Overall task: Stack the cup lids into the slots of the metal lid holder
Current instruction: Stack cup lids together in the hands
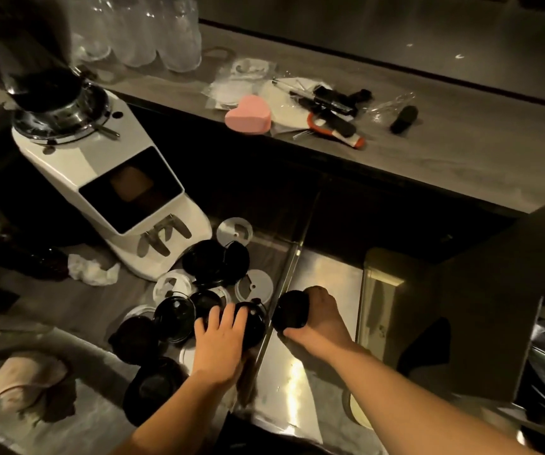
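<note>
Presumably gathering for loading, the right hand (321, 311) grips a lid stack (289, 312); the left hand (220, 333), fingers straight, presses another lid (255, 324) on the bench (74, 310).

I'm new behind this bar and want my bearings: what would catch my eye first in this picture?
At the bottom middle, the left hand rests on a black lid among scattered black and white lids. Beside it, the right hand grips a stack of black lids. The white coffee grinder stands at the left, and a pink heart-shaped object stands out on the upper shelf.
</note>
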A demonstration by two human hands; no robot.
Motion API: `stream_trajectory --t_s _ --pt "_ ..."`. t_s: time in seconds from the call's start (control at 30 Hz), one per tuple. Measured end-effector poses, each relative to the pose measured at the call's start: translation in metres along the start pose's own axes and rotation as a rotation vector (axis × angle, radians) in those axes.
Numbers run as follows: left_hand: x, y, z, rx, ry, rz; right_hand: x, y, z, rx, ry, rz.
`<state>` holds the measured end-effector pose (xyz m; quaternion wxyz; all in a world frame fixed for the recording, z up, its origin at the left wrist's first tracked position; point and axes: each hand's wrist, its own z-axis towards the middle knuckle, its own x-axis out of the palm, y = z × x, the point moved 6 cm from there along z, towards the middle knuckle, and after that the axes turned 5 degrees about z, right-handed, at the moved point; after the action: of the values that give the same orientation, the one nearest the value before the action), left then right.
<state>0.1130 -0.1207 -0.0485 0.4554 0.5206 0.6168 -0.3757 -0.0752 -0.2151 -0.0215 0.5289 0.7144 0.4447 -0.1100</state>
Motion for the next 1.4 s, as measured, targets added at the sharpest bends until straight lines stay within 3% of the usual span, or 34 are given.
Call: stream_trajectory --t_s 0.07,0.2,0.3,0.43,0.6,0.73,0.87,0.97,1.07,1.13,1.2,1.3,1.37,1.4 --pt "-0.018 -0.001 -0.003 -0.032 -0.085 -0.036 -0.015 0.006 -0.014 0.016 -0.032 0.230" --pt "-0.064 -0.011 -0.017 -0.102 -0.120 -0.276 -0.045 0.020 -0.039 0.036 -0.091 0.458" --pt "-0.102 -0.021 -0.033 -0.163 -0.123 -0.886 -0.065 0.028 -0.062 0.083 -0.114 0.800" --pt "-0.155 -0.056 -0.058 -0.041 0.062 -1.472 -0.099 0.049 -0.101 0.162 -0.123 1.288" --pt "-0.204 -0.109 -0.088 0.166 0.349 -2.041 -0.144 0.076 -0.154 0.102 -0.106 1.368" --pt "-0.240 -0.158 -0.110 0.246 0.447 -2.059 -0.181 0.071 -0.182 0.003 -0.337 1.248" --pt "-0.248 -0.190 -0.123 0.177 0.521 -2.171 -0.214 0.066 -0.212 -0.221 -0.596 0.877" --pt "-0.254 -0.212 -0.133 0.373 0.684 -2.224 -0.233 0.067 -0.234 -0.394 -0.686 0.716" --pt "-0.248 -0.222 -0.129 0.311 0.721 -2.172 -0.242 0.057 -0.243 -0.422 -0.498 0.762" --pt "-0.261 -0.238 -0.139 0.394 0.794 -2.251 -0.246 0.045 -0.247 -0.404 -0.293 0.801" --pt "-0.238 -0.226 -0.133 0.223 0.732 -2.311 -0.252 0.032 -0.256 -0.382 -0.187 0.769" --pt "-0.252 -0.248 -0.147 0.231 0.734 -2.228 -0.265 0.017 -0.271 -0.339 -0.167 0.686" --pt "-0.259 -0.268 -0.147 0.446 0.825 -2.109 -0.274 0.012 -0.282 -0.325 -0.187 0.620" --pt "-0.259 -0.272 -0.146 0.499 0.782 -2.031 -0.279 0.011 -0.288 -0.333 -0.190 0.560"
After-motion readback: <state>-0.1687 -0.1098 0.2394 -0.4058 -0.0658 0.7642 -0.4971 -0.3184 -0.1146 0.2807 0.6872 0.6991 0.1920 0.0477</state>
